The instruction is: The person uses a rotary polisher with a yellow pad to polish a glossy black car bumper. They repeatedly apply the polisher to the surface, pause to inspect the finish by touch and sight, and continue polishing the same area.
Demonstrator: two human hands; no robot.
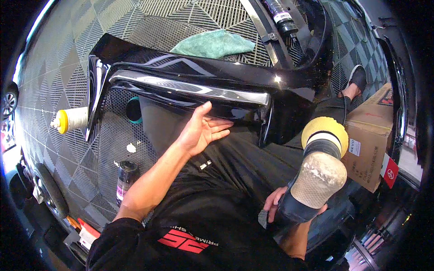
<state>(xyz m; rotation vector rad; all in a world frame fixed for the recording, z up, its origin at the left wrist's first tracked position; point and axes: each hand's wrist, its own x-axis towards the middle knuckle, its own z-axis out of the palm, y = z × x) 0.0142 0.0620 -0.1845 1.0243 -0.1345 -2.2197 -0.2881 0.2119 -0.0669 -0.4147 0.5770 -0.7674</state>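
Observation:
A glossy black plastic car body panel, likely a bumper part (251,76), lies across my lap with light reflecting along its ridge. My left hand (206,128) is at the panel's near edge, palm up, thumb raised and fingers reaching toward its underside; whether the fingertips touch it is unclear. On the right, my right hand (276,203) is wrapped around the body of a polishing machine (317,179), largely hidden behind it. The polisher's yellow foam pad (324,133) points away from me, to the right of the panel. A green microfiber cloth (215,44) lies beyond the panel.
A white bottle with yellow cap (73,120) lies at the panel's left end. One dark bottle (127,172) stands near my left forearm; another (283,18) lies at the top. A cardboard box (368,142) and a shoe (357,78) are right. Grid tiles (64,152) cover the floor.

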